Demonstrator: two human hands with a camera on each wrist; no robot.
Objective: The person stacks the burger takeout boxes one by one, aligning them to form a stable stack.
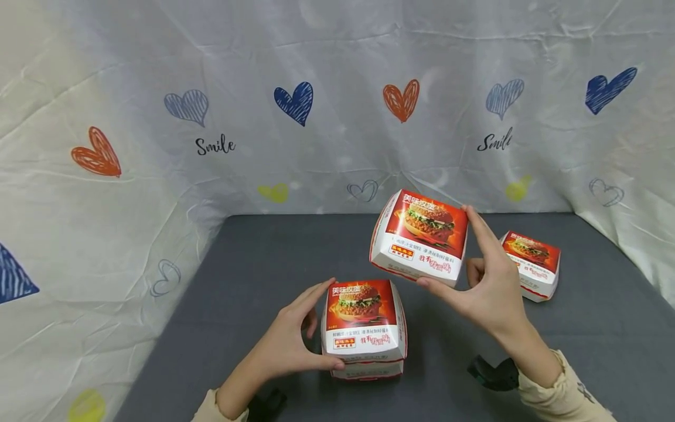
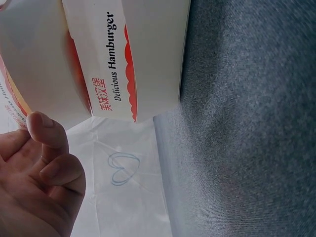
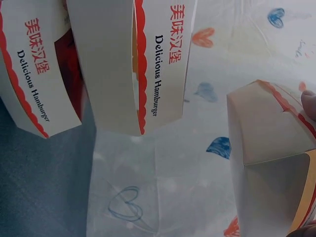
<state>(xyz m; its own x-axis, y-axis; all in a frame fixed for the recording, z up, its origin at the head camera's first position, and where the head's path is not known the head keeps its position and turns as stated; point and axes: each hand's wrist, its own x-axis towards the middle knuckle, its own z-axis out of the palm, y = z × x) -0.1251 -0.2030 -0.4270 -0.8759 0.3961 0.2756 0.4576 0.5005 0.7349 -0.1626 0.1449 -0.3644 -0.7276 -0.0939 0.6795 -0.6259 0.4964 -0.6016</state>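
Head view: two bare hands work over a dark gray surface (image 1: 263,252), each pinching a hamburger box by its edges. The left hand (image 1: 287,337) spans the side of an upper box (image 1: 364,322), thumb low at the front corner and fingertips at the rear one, with a gap between palm and carton. Beneath it sits a lower box (image 1: 369,370), squarely under its neighbor. That light side hold appears meant to steady the stack, and it leaves the burger picture uncovered.

Across from it, the right hand (image 1: 490,287) pinches a raised box (image 1: 419,237), thumb at the front edge and index finger at the back corner, the carton tilted and apart from the stack. Gripping opposite edges probably spares the thin card from being crushed. Right wrist view catches only fingertips on that box, so how the remaining fingers lie is hard to tell.

Behind the right hand, on its outer side and partly hidden by it, a far box (image 1: 535,258) rests on the surface, picture up. Past both hands hangs a white cloth (image 1: 337,146) printed with hearts and the word "Smile."
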